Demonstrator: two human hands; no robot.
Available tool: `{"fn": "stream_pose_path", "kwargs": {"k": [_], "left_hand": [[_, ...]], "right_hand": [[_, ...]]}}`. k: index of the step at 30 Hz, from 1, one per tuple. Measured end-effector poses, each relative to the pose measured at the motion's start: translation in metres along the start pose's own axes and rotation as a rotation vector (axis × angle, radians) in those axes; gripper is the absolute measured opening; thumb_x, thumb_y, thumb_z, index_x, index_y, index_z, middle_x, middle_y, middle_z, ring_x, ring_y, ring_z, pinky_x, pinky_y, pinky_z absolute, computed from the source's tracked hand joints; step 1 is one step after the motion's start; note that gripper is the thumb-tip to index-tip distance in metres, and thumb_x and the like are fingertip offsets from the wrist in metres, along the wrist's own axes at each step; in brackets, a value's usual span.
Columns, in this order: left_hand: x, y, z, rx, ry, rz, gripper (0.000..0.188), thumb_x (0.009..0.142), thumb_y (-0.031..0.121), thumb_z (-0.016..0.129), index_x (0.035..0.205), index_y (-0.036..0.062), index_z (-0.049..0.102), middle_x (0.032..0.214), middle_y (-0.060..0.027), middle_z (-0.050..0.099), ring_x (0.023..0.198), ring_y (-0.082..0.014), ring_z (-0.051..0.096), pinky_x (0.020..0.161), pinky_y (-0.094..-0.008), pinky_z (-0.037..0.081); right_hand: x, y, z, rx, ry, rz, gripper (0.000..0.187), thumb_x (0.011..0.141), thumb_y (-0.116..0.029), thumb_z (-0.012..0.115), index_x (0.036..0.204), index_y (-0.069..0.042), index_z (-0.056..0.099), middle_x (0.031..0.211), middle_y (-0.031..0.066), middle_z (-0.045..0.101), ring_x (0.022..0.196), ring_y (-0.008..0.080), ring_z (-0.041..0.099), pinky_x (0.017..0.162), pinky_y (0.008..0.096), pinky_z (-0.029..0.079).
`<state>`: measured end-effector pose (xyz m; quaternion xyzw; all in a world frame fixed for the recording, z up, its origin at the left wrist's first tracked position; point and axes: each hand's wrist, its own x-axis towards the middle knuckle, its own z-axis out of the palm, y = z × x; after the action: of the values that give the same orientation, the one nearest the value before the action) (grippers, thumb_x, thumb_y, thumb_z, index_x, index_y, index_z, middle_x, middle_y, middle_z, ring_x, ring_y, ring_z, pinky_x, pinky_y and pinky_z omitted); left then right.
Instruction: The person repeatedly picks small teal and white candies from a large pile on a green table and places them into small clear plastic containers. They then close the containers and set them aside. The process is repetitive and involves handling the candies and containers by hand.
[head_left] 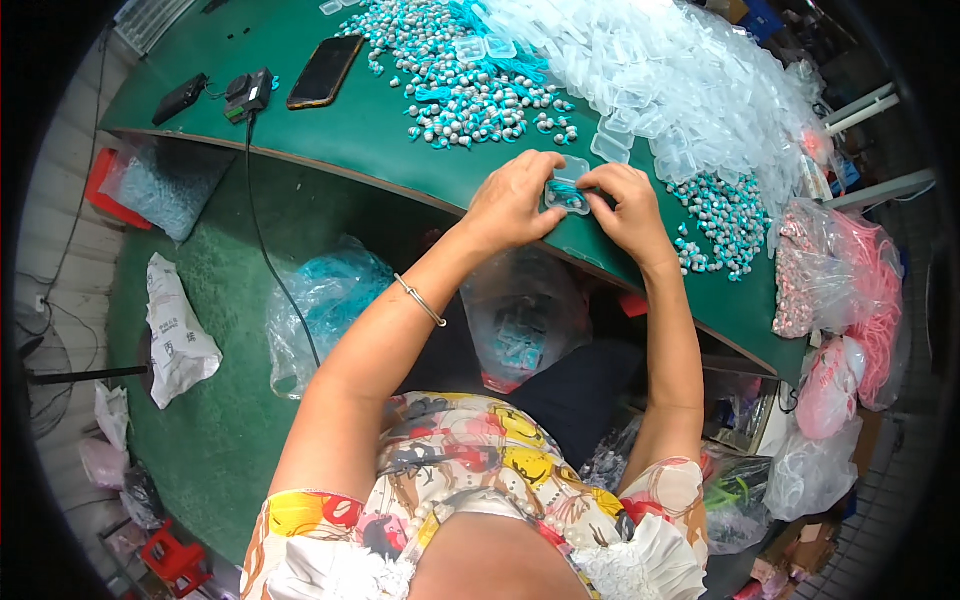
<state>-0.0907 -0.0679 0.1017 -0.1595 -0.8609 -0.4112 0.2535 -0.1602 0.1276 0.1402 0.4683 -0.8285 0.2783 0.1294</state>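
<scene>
Both my hands meet over the near edge of a green table (330, 125). Between them is a small clear plastic case (567, 192) with a blue corded item inside. My left hand (512, 197) grips the case's left side, thumb and fingers curled over it. My right hand (627, 207) pinches its right side. A thin bracelet (420, 301) circles my left wrist. Just beyond the hands lies a spread of blue-corded beaded pieces (462, 85) and a big heap of empty clear cases (665, 70).
A dark phone (325, 71), a black device with a cable (248, 95) and another dark gadget (180, 98) lie at the table's left. Bags of pink pieces (840, 275) sit at right. Plastic bags (325, 300) of blue items lie on the green floor below.
</scene>
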Motion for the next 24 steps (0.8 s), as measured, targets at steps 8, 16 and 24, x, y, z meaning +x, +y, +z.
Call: {"fn": "stream_pose_path", "kwargs": {"k": [8,16,24], "left_hand": [[-0.003,0.0,0.001,-0.007,-0.008,-0.018,0.036,0.071,0.015,0.078,0.103,0.0055,0.062,0.097,-0.011,0.059,0.079,-0.0268,0.062,0.071,-0.0378,0.052],[-0.002,0.001,0.001,0.012,-0.012,-0.019,0.034,0.071,0.015,0.078,0.1,0.0058,0.063,0.098,-0.0107,0.059,0.079,-0.0277,0.062,0.07,-0.0385,0.052],[0.0,0.004,-0.003,-0.02,-0.031,-0.055,0.054,0.07,0.014,0.079,0.119,0.0079,0.056,0.1,-0.0121,0.059,0.088,-0.0319,0.061,0.075,-0.0407,0.051]], "right_hand": [[0.004,-0.013,-0.004,-0.182,-0.01,-0.102,0.013,0.08,-0.005,0.066,0.092,-0.01,0.069,0.087,0.0043,0.063,0.087,0.0252,0.061,0.078,0.0387,0.044],[0.015,0.018,0.011,-0.197,-0.091,0.159,0.018,0.086,-0.013,0.066,0.103,-0.008,0.066,0.095,0.0086,0.064,0.092,0.0295,0.062,0.078,0.0421,0.047],[0.016,0.012,0.002,0.069,-0.017,0.205,0.025,0.078,-0.005,0.075,0.098,-0.001,0.062,0.091,0.0135,0.062,0.077,0.0285,0.063,0.069,0.0368,0.051]]}}
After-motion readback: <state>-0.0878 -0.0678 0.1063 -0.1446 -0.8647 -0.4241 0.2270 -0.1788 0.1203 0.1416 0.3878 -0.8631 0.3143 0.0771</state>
